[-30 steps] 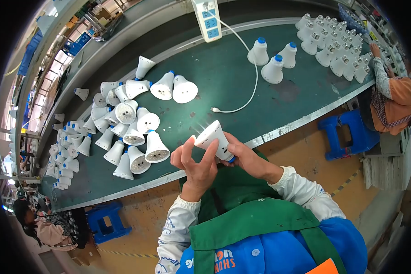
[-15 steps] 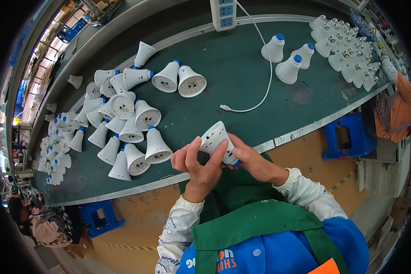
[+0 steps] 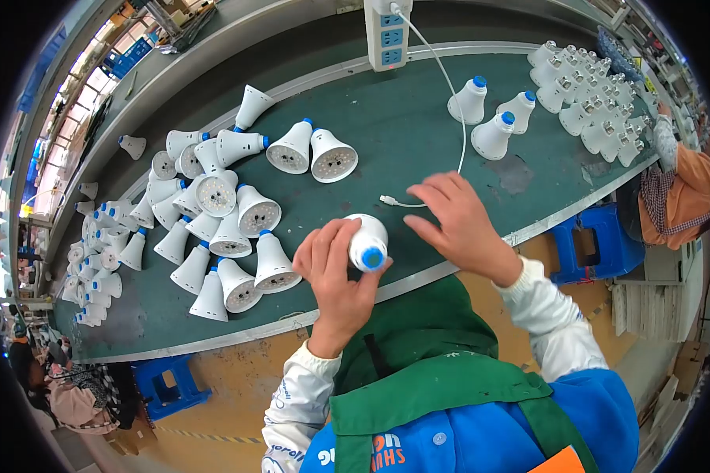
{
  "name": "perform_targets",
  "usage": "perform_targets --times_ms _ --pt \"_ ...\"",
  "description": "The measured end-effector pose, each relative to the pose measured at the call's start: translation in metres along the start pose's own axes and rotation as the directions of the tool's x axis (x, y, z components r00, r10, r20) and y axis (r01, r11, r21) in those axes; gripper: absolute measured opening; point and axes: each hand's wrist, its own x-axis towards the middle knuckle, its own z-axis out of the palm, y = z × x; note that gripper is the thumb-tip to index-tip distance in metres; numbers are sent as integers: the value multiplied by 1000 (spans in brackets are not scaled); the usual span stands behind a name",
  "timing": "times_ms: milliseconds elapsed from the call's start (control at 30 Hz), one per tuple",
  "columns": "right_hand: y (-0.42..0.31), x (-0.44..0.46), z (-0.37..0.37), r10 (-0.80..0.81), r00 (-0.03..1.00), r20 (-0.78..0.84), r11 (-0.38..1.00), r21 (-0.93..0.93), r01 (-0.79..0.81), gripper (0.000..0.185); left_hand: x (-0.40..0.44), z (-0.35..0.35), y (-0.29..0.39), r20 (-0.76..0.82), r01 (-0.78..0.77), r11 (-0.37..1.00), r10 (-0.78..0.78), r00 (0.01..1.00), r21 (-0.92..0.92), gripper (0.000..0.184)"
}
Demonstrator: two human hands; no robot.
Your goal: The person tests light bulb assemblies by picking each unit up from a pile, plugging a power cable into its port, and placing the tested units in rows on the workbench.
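Observation:
My left hand [image 3: 338, 274] is closed around a white bulb housing [image 3: 370, 233], whose blue cap points up and toward me. Off to its right, my right hand [image 3: 455, 222] is raised with fingers apart and holds nothing. Just beyond the right fingertips lies the plug [image 3: 388, 200] of a white cable. Left of my left hand, several similar housings with LED boards [image 3: 276, 266] lie or stand on the green table [image 3: 323, 209].
Three blue-capped housings [image 3: 471, 100] stand at the back right, near a dense group of housings with metal tops [image 3: 599, 102]. A power strip [image 3: 386, 35] hangs at the back. Blue stools [image 3: 596, 243] stand below the table edge. Other people [image 3: 678, 189] sit at both ends.
My right hand has let go of the housing and moved up and right, opening. My left hand has turned the housing so its blue cap faces up toward me.

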Motion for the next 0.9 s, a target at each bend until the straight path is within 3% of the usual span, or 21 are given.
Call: perform_targets --times_ms 67,100,233,300,333,400,433,500,533,600,633,667,700,733,800,833,867,900 --pt "24 7 14 -149 985 84 926 -337 169 17 9 5 0 15 48 997 -47 999 -57 49" --pt "31 9 21 -177 974 141 895 -388 219 13 9 11 -7 33 105 992 -103 994 -63 49" --pt "32 12 23 -208 975 85 915 -335 224 14 6 19 -27 63 253 966 -249 966 -58 48" --pt "23 9 13 162 975 150 986 7 -165 16 3 17 -27 86 282 958 -277 957 -54 50" --pt "23 5 16 170 974 148 985 13 -174 16 5 16 -22 95 283 958 -277 956 -48 50" --pt "27 0 23 -103 989 110 951 -279 131 14 10 17 -13 -48 235 968 -239 970 -91 52" --pt "30 -2 26 -100 990 104 952 -280 126 14 12 15 -15 -44 229 969 -234 971 -90 52" --pt "34 -5 31 -186 976 114 934 -289 212 13 14 8 -23 150 314 777 -278 949 -545 58" --pt "32 -6 31 -184 977 111 935 -287 208 13 15 4 -28 154 315 779 -277 949 -542 58" --pt "22 -5 27 -13 1000 -2 999 -45 13 12 17 -4 -41 435 475 689 -251 865 -548 63" --pt "10 -1 18 -11 1000 -6 999 -42 11 12 17 -5 -46 386 353 879 -219 896 -320 66" --pt "-5 3 4 216 969 125 954 186 -236 12 15 -2 -42 391 352 881 -217 894 -317 66" --pt "-13 4 -3 389 872 297 798 363 -480 13 16 2 -31 256 329 929 -280 925 -171 66" --pt "-13 2 -2 393 871 295 796 365 -483 13 17 5 -23 109 318 948 -314 943 -19 67" --pt "-12 -4 1 331 906 265 867 292 -403 19 17 3 -21 92 256 966 -254 963 -11 64" --pt "-11 -8 5 339 903 263 862 297 -411 19 18 -2 -23 139 289 917 -259 956 -277 61" --pt "-8 -13 10 234 951 200 918 276 -284 20 19 -8 -27 186 315 795 -254 949 -518 59" --pt "-6 -17 15 121 983 136 957 248 -152 22 18 -15 -33 296 401 585 -272 916 -705 53"
